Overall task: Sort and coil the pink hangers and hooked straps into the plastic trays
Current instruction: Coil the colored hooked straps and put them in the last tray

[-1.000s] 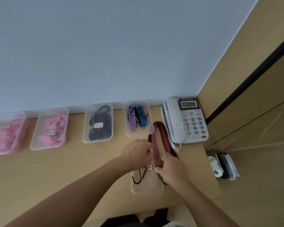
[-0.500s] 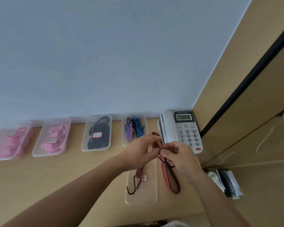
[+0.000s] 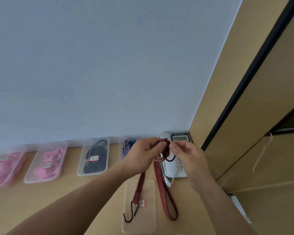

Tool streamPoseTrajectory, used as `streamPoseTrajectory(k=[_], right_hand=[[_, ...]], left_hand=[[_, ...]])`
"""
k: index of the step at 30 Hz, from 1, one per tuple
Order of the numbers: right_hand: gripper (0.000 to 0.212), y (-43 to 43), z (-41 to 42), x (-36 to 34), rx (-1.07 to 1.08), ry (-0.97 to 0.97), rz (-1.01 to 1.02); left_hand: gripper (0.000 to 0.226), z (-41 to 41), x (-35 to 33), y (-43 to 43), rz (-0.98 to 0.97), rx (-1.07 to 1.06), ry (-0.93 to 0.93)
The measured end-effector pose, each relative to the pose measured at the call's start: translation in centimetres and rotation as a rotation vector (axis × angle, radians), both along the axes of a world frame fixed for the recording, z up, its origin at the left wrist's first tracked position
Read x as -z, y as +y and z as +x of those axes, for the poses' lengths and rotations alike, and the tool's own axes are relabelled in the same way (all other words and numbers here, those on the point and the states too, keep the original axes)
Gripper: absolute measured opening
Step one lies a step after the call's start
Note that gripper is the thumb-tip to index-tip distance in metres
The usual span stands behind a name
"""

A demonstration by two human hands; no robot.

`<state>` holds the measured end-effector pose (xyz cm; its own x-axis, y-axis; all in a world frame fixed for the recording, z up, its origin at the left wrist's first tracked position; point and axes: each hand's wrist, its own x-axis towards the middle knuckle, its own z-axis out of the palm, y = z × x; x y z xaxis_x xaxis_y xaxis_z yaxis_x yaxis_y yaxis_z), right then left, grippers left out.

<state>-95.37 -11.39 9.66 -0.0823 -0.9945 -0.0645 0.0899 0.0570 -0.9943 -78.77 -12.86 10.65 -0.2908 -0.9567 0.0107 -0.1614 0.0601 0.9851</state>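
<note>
A red striped hooked strap [image 3: 160, 180] hangs from both of my hands above the desk. My left hand [image 3: 143, 155] pinches its upper folded part, and my right hand [image 3: 188, 155] pinches the same fold from the right. One black hook [image 3: 130, 216] dangles over a clear labelled tray [image 3: 151, 224] near the desk's front edge. A long loop of the strap hangs to the right of that tray. Another black hook [image 3: 170, 159] shows under my right thumb.
Along the wall stand two trays of pink hangers [image 3: 46, 161] [image 3: 4, 165], a tray of black straps [image 3: 93, 156] and a tray of blue and purple straps [image 3: 127, 147]. A white desk phone [image 3: 174, 167] sits at the right corner beside a wooden cabinet [image 3: 254, 116].
Both hands have lifted the red strap up off the near tray toward the wall; its hook and loop now hang lower and longer. The camera has tilted upward.
</note>
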Motion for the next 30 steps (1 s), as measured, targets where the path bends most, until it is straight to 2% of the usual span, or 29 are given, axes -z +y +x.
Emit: streamPoseTrajectory(k=[2, 5, 7, 11, 17, 21, 27, 30], right_hand=[[0.018, 0.0, 0.0, -0.1, -0.008, 0.015, -0.007], [0.047, 0.0, 0.4, -0.1, -0.145, -0.107, 0.038], [0.055, 0.2, 0.9, -0.1, -0.22, -0.15, 0.022], [0.045, 0.6, 1.5, -0.2, -0.222, -0.2, 0.039], [0.043, 1.2, 2.2, 0.0, -0.192, -0.149, 0.005], [0.039, 1.6, 2.8, 0.1, -0.098, -0.17, -0.003], [0.044, 2.2, 2.7, -0.1, -0.071, -0.108, -0.011], [0.032, 2.5, 2.4, 0.2, -0.101, -0.087, 0.015]], left_hand=[[0.027, 0.3, -0.8, -0.3, 0.061, 0.002, 0.092], [0.031, 0.7, -1.6, -0.7, 0.122, 0.037, 0.173], [0.03, 0.9, -1.7, -0.8, 0.118, 0.008, 0.183], [0.023, 1.2, -1.6, -0.8, 0.045, -0.089, 0.118], [0.027, 1.6, -1.4, 0.0, 0.126, -0.104, 0.092], [0.014, 1.5, -1.1, 0.3, 0.165, -0.102, 0.094], [0.018, 1.1, -1.6, 0.4, 0.197, -0.11, 0.099], [0.022, 1.0, -1.7, 0.3, 0.204, -0.137, 0.093]])
